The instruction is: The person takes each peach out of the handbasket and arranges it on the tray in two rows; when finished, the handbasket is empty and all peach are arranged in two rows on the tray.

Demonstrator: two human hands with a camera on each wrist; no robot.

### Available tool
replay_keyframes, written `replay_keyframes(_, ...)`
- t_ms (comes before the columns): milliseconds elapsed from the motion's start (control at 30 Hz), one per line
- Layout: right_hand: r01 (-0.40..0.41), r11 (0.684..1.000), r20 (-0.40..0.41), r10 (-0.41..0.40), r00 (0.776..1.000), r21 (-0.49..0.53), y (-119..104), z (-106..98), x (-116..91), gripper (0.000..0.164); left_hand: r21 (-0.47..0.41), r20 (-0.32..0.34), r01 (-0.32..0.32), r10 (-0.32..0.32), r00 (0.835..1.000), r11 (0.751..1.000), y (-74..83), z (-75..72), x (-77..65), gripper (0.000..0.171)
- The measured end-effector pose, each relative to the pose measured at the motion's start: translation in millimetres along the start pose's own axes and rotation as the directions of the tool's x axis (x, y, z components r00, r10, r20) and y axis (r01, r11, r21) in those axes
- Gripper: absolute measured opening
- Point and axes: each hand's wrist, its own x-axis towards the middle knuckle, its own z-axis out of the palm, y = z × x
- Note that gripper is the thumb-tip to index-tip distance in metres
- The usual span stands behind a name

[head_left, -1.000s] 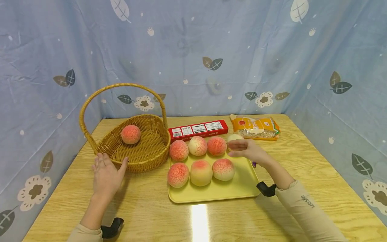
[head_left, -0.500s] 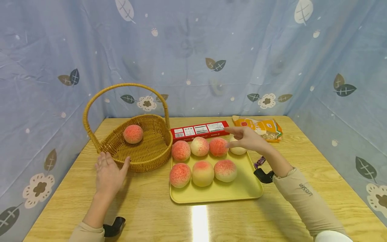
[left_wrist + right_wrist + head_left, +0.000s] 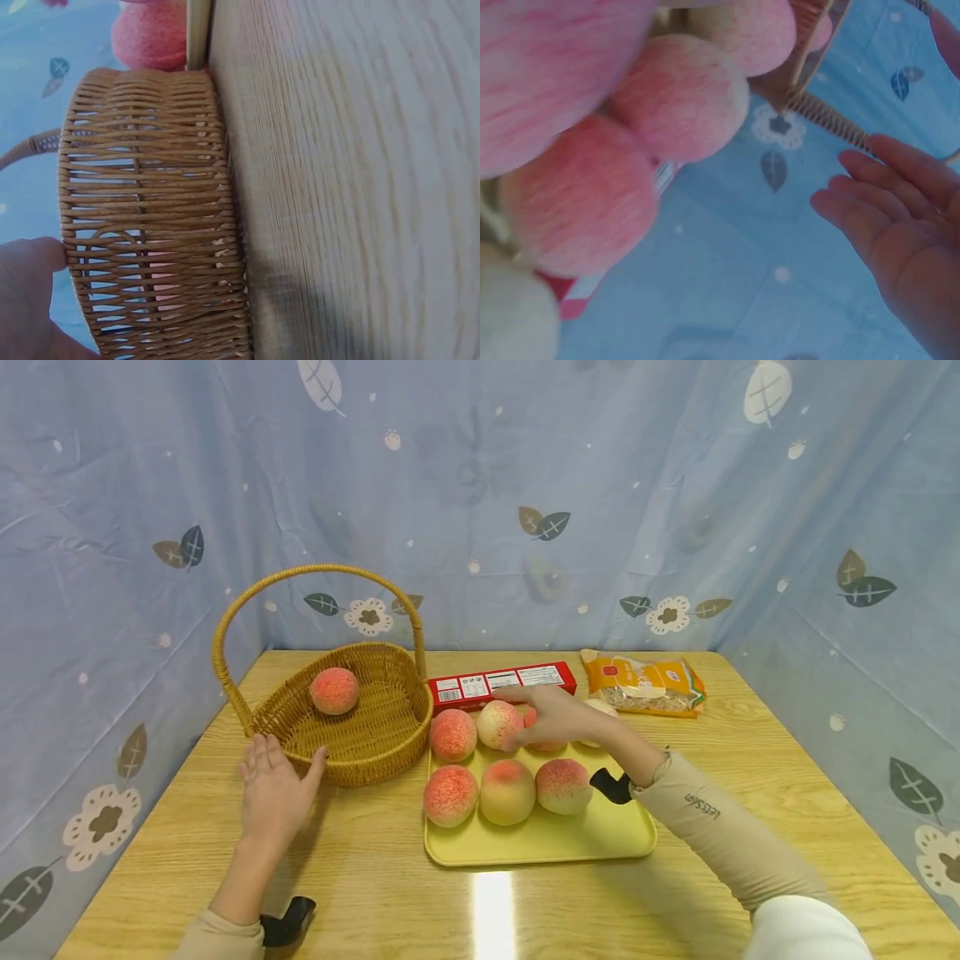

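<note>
My left hand (image 3: 276, 797) rests at the near-left rim of a wicker basket (image 3: 378, 767), fingers straight; in the left wrist view its thumb (image 3: 46, 253) touches the rim. One red peach (image 3: 334, 691) lies inside the basket. My right hand (image 3: 558, 717) hovers over the back row of peaches on a yellow tray (image 3: 540, 845), fingers extended and holding nothing. It partly covers a red peach (image 3: 547, 746) and lies close to a pale speckled peach (image 3: 498, 725). The front row includes a yellow peach (image 3: 507, 793). In the right wrist view, several peaches (image 3: 682, 97) appear large and near.
A red box (image 3: 540, 677) lies behind the tray. Farther right is an orange-labelled bag (image 3: 643, 683) of dry food. The basket's tall handle (image 3: 330, 568) arches over it. A blue patterned curtain (image 3: 450, 510) surrounds the wooden table (image 3: 360, 877).
My right hand has moved left along the back row, from the pale peach at the right end toward the middle peaches. My left hand stays at the basket rim. The view has shifted slightly.
</note>
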Motion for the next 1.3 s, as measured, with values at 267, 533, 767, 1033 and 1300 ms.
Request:
replay_keyframes(267,0.039,0.999,-0.037,-0.038,0.999,0.036,-22.6,-1.9,43.2,0.081,0.009,-0.002,0.009,-0.009,1.0,1.0,0.1,-0.3,1.3,0.092)
replay_keyframes(533,0.048,0.998,-0.052,-0.045,0.998,0.041,-31.3,-0.1,74.2,0.081,-0.006,0.004,0.032,-0.032,0.999,0.999,0.7,1.1,1.1,0.092)
replay_keyframes(767,0.053,0.998,-0.026,-0.052,0.998,0.031,-39.5,12.9,101.8,0.08,-0.031,-0.015,0.046,-0.047,0.999,0.998,0.3,0.4,1.1,0.093)
replay_keyframes(1033,0.067,0.997,0.017,-0.068,0.998,0.033,-48.3,30.0,131.8,0.081,-0.041,-0.02,0.049,-0.05,0.999,0.998,0.4,0.2,1.9,0.092)
replay_keyframes(1300,-0.007,0.998,0.082,0.002,0.997,0.057,-57.7,39.5,161.4,0.08,-0.02,-0.028,0.058,-0.059,0.998,0.998,1.2,1.8,1.3,0.092)
